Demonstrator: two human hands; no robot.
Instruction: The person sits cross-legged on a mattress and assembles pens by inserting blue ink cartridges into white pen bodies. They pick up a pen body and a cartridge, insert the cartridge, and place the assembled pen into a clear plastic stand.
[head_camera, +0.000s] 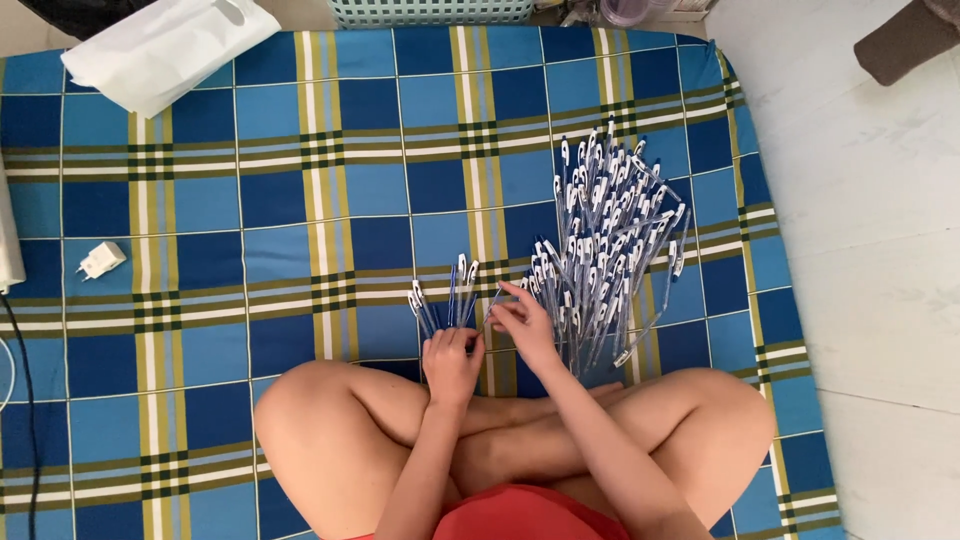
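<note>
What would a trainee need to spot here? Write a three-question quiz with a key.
1. True or false: the left hand grips a fanned bunch of pens.
2. Where is the big pen pile: A) right of the hands, B) on the white bag, C) in the basket?
3. What small white thing lies on the blanket at far left?

Key: 1 true; 2 A; 3 a charger plug.

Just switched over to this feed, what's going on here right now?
A person sits cross-legged on a blue plaid mat. The left hand grips a small fanned bunch of pens, while the right hand pinches a single pen beside a large pile of pens. A white plastic bag lies at the mat's far corner.
</note>
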